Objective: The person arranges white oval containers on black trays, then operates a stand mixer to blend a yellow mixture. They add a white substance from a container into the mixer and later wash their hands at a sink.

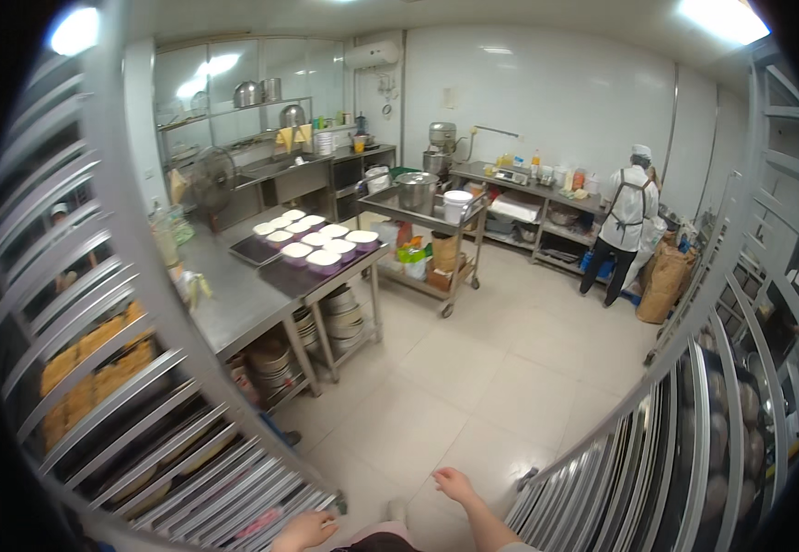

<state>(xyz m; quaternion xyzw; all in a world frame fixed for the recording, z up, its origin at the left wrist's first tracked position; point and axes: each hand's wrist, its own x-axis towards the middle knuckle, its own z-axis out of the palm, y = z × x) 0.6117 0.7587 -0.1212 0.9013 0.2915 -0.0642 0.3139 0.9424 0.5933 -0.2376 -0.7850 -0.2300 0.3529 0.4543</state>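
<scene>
My left hand (305,530) is low in the view, beside the trays of the left metal rack (214,386), with its fingers loosely apart and nothing in it. My right hand (454,484) hangs over the tiled floor, fingers slightly curled and empty, left of the right metal rack (689,338) filled with trays. One shoe of mine shows between the hands. Farther ahead, several purple tubs with white lids (323,261) stand in rows on dark trays at the end of a steel worktable (240,314).
A wheeled steel cart (399,207) carries a large steel pot (417,190) and a white bucket (457,205). A person (623,221) in a white cap and apron stands at the far counter, beside brown paper sacks (666,279). A stand mixer (442,141) is by the back wall.
</scene>
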